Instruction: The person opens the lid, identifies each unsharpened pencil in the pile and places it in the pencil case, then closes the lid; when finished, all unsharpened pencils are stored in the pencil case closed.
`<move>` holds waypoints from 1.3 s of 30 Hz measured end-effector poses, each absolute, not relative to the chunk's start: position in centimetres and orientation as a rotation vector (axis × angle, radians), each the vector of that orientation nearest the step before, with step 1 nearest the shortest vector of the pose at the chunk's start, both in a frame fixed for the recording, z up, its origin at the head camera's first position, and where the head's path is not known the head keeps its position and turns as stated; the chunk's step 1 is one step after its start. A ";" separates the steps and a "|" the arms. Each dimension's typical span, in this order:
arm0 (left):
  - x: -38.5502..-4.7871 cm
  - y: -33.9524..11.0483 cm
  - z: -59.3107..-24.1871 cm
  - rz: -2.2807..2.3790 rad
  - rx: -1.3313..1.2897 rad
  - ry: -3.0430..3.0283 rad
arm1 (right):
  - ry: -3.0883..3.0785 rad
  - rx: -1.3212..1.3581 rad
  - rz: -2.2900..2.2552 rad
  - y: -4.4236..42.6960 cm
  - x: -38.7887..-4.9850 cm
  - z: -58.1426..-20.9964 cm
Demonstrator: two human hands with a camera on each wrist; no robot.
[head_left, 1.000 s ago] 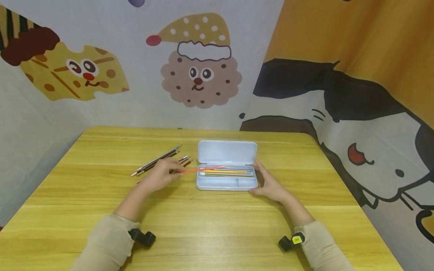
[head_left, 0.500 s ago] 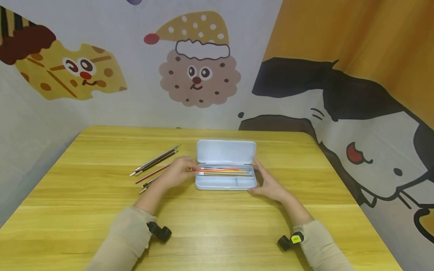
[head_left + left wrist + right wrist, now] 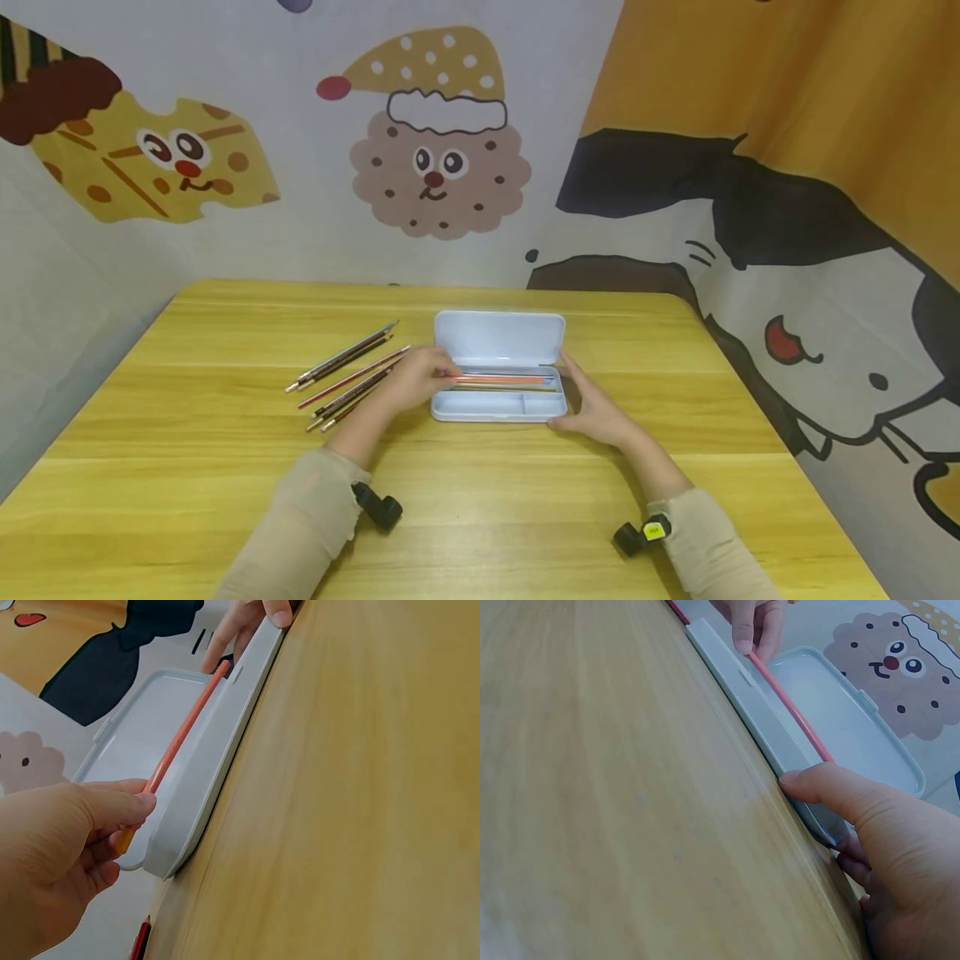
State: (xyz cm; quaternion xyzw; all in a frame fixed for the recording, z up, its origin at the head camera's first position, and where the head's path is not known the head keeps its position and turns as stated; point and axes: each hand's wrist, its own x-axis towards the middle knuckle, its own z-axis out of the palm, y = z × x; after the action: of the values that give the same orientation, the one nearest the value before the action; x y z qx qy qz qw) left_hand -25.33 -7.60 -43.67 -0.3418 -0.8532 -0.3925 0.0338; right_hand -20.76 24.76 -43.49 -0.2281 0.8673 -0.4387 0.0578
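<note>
My left hand [image 3: 416, 379] pinches a coral-red pencil [image 3: 184, 731] near one end, between thumb and fingers. The pencil lies lengthwise over the long compartment of a pale blue pencil case [image 3: 476, 407], which stands with its lid [image 3: 498, 337] raised. Beneath it, other pencils [image 3: 517, 388] lie in that compartment; the left hand hides their left ends. My right hand [image 3: 596, 408] grips the right end of the case, thumb at the front corner and fingers along the side. In the right wrist view, the thumb [image 3: 817, 780] rests on the case's edge.
Left of the case, several loose pencils [image 3: 345, 361] lie slanted on the wooden table [image 3: 480, 500]. One red pencil [image 3: 352, 377] is among them, and the left forearm partly covers others. A cartoon-printed curtain [image 3: 300, 233] hangs behind the table.
My left hand has moved right, bringing the coral-red pencil from the case's left side to over the long compartment, in line with it. The right hand keeps its hold.
</note>
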 end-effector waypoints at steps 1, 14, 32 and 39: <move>-25.4 -7.5 -43.7 -1.204 -1.047 -2.632 | 2.630 -0.691 -1.330 24.8 -20.8 -43.5; -26.2 -5.8 -44.5 -1.093 -1.122 -2.592 | 2.637 -0.709 -1.342 25.5 -21.6 -45.2; -26.3 -5.3 -44.9 -0.908 -1.106 -2.614 | 2.642 -0.716 -1.337 26.2 -22.6 -46.8; -25.8 -5.6 -44.8 -0.999 -1.064 -2.623 | 2.647 -0.697 -1.337 25.6 -21.8 -45.6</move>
State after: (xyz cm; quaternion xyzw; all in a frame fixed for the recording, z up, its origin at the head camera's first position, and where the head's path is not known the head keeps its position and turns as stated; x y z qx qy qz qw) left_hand -25.75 -5.55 -44.78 -0.3535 -0.8717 -0.3320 0.0701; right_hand -21.85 25.63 -45.58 -0.2285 0.8679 -0.4386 0.0477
